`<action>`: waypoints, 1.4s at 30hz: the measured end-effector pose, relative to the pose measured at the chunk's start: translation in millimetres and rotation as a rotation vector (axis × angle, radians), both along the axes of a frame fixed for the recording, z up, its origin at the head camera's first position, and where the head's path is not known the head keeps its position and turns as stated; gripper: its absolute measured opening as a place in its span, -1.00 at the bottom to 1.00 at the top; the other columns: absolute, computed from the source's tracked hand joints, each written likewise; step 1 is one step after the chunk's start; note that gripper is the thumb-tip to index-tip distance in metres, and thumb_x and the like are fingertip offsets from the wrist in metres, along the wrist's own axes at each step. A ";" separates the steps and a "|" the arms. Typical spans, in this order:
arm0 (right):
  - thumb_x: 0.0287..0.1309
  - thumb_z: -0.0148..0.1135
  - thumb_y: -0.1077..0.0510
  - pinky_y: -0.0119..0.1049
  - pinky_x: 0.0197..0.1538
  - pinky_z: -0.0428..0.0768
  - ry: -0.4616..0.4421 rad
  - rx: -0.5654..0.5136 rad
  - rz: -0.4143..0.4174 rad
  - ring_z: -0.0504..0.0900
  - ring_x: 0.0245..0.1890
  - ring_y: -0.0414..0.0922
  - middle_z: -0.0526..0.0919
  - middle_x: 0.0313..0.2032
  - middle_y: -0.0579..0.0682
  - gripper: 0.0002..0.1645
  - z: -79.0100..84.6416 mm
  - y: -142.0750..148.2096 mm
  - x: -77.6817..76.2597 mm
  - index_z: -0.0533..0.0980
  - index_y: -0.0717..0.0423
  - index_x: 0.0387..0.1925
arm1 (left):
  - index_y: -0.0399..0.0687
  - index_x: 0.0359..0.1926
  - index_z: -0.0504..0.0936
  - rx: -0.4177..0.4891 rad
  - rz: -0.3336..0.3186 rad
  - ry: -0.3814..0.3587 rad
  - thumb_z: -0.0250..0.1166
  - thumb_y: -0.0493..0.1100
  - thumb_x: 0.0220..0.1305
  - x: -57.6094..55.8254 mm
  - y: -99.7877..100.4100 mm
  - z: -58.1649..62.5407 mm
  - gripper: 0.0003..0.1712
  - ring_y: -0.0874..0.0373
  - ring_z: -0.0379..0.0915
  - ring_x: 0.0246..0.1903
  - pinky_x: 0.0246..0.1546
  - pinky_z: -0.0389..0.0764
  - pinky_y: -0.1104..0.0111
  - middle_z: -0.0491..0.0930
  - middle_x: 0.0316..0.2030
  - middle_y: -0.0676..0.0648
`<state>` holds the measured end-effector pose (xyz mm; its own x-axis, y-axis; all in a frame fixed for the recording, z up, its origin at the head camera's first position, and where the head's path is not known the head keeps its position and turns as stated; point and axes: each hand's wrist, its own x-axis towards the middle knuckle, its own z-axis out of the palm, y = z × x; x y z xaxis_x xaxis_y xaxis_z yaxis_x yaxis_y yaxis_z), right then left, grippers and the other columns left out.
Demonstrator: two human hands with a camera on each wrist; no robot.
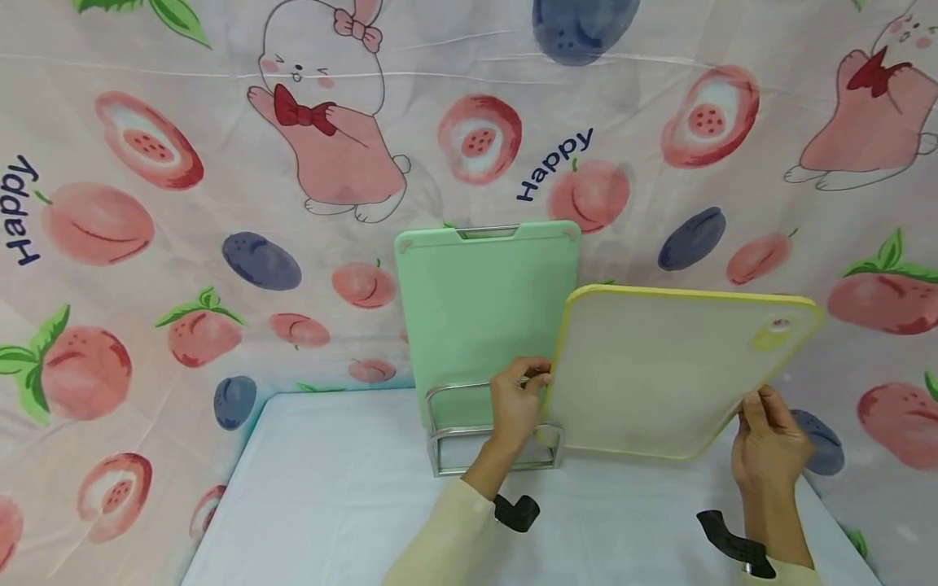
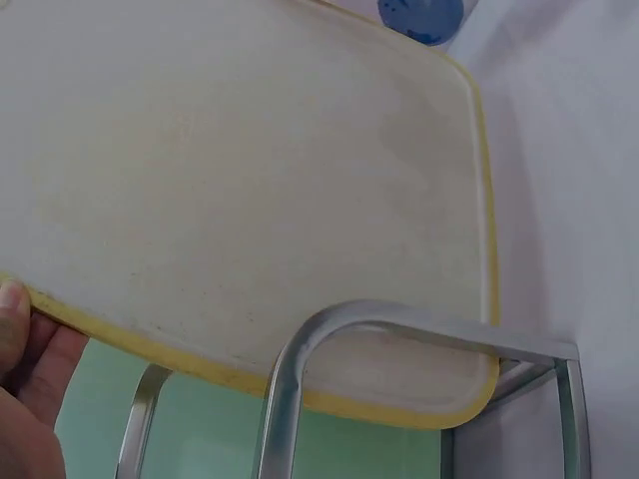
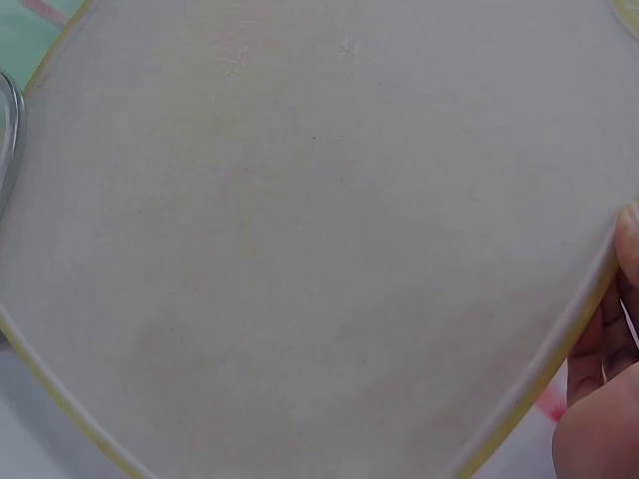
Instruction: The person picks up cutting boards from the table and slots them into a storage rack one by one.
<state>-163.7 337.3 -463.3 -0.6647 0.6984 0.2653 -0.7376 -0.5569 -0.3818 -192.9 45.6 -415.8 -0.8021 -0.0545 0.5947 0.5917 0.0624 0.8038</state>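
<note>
A pale cutting board (image 1: 659, 366) with a yellow rim is held tilted, its hole at the upper right. My left hand (image 1: 516, 403) pinches its left edge; the left wrist view shows the thumb on the face and fingers behind. At the lower right edge, my right hand (image 1: 771, 443) pinches the rim between thumb and fingers. One lower corner of the board sits between the loops of a metal rack (image 2: 285, 409). Behind, a green cutting board (image 1: 487, 309) stands upright in the same rack.
The rack rests on a white-covered table (image 1: 330, 480). A curtain (image 1: 454, 49) printed with fruit and rabbits hangs right behind the table and along its sides. Black straps (image 1: 516, 513) are worn on both wrists.
</note>
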 end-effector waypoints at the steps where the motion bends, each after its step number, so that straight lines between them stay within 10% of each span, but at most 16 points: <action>1: 0.07 0.02 0.68 -0.29 -0.36 0.60 0.009 0.000 0.005 0.59 -0.46 0.02 0.63 -0.43 0.31 -0.80 0.0 -1.0 -0.5 0.49 0.72 -0.23 | -0.44 -0.34 0.64 0.001 0.000 -0.008 0.33 -0.52 0.04 3.0 -1.8 5.0 -0.89 -0.18 0.57 -0.39 -0.43 0.64 0.13 0.63 -0.41 -0.29; 15: -0.03 0.13 0.69 -0.37 -0.34 0.64 -0.110 0.019 -0.057 0.63 -0.19 -0.02 0.64 -0.27 0.25 -0.77 9.3 -17.8 -8.5 0.53 0.66 -0.25 | -0.49 -0.29 0.63 0.023 0.020 -0.067 0.29 -0.55 0.07 7.6 -18.9 12.2 -0.86 -0.22 0.55 -0.29 -0.31 0.64 0.09 0.62 -0.35 -0.34; 22: -0.04 0.17 0.67 -0.40 -0.40 0.62 -0.124 0.064 -0.035 0.60 -0.49 -0.07 0.60 -0.48 0.20 -0.79 12.2 -26.2 -13.8 0.56 0.62 -0.28 | -0.48 -0.29 0.63 0.038 0.072 -0.093 0.28 -0.58 0.06 8.9 -27.3 10.4 -0.85 -0.19 0.55 -0.26 -0.29 0.64 0.13 0.63 -0.34 -0.33; 42: 0.06 0.11 0.65 -0.45 -0.36 0.61 -0.225 0.265 -0.024 0.57 -0.47 -0.14 0.61 -0.47 0.11 -0.79 12.0 -44.3 -20.4 0.59 0.54 -0.27 | -0.47 -0.25 0.64 0.071 0.136 -0.126 0.31 -0.51 0.09 10.2 -50.2 5.9 -0.85 -0.19 0.55 -0.24 -0.27 0.63 0.13 0.63 -0.31 -0.33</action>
